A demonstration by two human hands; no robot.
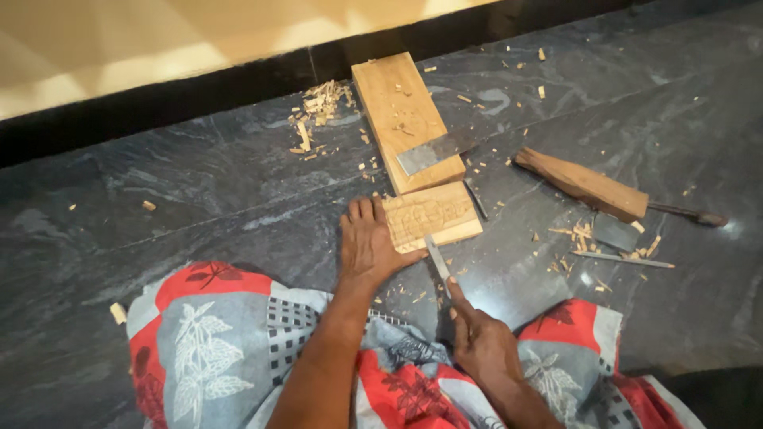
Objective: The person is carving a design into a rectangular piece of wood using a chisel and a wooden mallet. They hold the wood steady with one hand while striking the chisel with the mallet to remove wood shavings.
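Under my flat, spread left hand (367, 246) lay the stiff carved block (431, 218); right hand (483, 343) fingers clamped on the chisel (438, 260), gripped low.

Chisel (439, 264) handle (inside right hand (482, 345)) hidden

floor (199, 183): dark grey veined stone, glossy, strewn with wood chips (318, 111)
wall (159, 40): cream
skirting (238, 83): black band
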